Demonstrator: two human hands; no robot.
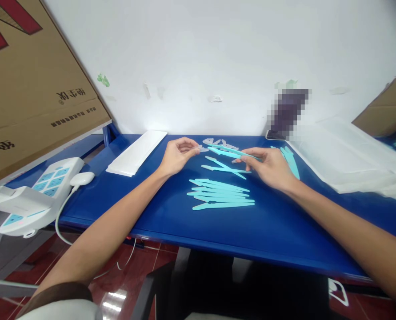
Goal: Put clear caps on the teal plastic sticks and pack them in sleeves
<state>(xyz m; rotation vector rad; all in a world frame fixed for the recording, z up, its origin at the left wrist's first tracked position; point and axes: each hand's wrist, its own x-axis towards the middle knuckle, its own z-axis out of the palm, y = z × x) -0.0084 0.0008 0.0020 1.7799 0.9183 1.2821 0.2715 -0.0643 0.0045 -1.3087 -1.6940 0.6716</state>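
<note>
My left hand (177,155) is pinched on a small clear plastic cap (200,149) above the blue table (271,226). My right hand (269,166) holds a thin turquoise razor stick (229,153) by one end, its other end pointing toward the cap. A neat row of several turquoise sticks (221,194) lies in front of my hands. Two more sticks (226,167) lie crossed just behind that row. Loose clear caps (218,143) sit near the wall. Another bunch of turquoise sticks (290,159) lies to the right of my right hand.
A white flat stack (136,152) lies at the table's left. A white power strip with a plug (39,191) rests on the left edge. Cardboard boxes (34,80) stand left and far right. Clear plastic bags (347,155) cover the right side. A pixelated dark object (287,113) leans on the wall.
</note>
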